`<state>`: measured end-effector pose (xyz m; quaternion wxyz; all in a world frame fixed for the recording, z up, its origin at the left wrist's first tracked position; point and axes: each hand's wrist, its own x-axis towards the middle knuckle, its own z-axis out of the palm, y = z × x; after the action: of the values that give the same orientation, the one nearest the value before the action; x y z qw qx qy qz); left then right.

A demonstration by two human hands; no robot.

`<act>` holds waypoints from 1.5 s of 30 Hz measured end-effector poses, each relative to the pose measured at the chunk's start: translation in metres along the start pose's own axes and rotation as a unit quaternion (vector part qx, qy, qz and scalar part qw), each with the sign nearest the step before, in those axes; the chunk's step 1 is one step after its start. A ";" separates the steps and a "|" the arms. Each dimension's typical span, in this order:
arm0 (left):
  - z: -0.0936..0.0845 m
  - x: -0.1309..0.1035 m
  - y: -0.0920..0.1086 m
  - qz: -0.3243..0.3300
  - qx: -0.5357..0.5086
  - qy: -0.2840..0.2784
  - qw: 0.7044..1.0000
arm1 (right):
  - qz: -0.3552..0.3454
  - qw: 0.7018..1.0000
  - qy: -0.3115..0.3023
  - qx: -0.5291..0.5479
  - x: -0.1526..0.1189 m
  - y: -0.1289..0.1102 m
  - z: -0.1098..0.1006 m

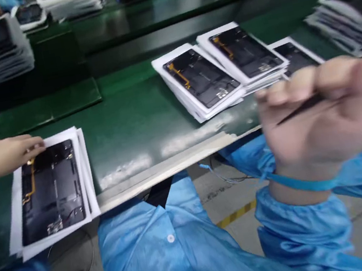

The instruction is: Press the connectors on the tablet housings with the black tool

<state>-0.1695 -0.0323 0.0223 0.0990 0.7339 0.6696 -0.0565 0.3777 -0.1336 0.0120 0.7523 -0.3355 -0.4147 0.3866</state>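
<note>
My left hand (19,153) lies over the top left corner of a black device housing (54,190), its fingers stretched out and touching it. An orange flex cable (32,178) runs along that housing's left side. Beneath it are white sheets (89,179) in a small stack at the front edge. My right hand (321,115), blurred and palm up, is raised at the right with curled fingers around a thin pointed black tool (298,109); the blur hides its exact kind. A blue band (301,183) circles the right wrist.
Two stacks of similar housings (202,78) (245,51) stand mid-bench, with another housing (293,55) partly behind my right hand. More stacks sit at far right (347,26) and back left (0,50). Worn tape (168,163) lines the green bench's (124,131) front edge.
</note>
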 end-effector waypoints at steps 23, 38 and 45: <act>0.042 0.240 0.338 -0.002 -0.428 0.030 0.903 | 0.280 0.959 0.045 0.000 -0.067 0.070 -0.057; 0.038 0.222 0.318 0.031 -0.349 0.077 0.933 | 0.222 0.969 0.104 -0.038 -0.005 0.095 -0.072; 0.045 0.181 0.297 0.046 -0.441 0.009 0.896 | 0.220 0.965 0.135 -0.050 0.016 0.109 -0.084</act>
<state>0.1453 0.1086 -0.0395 0.4087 0.6456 0.5923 0.2557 0.4247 -0.0837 -0.1085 0.6803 -0.5045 -0.2439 0.4724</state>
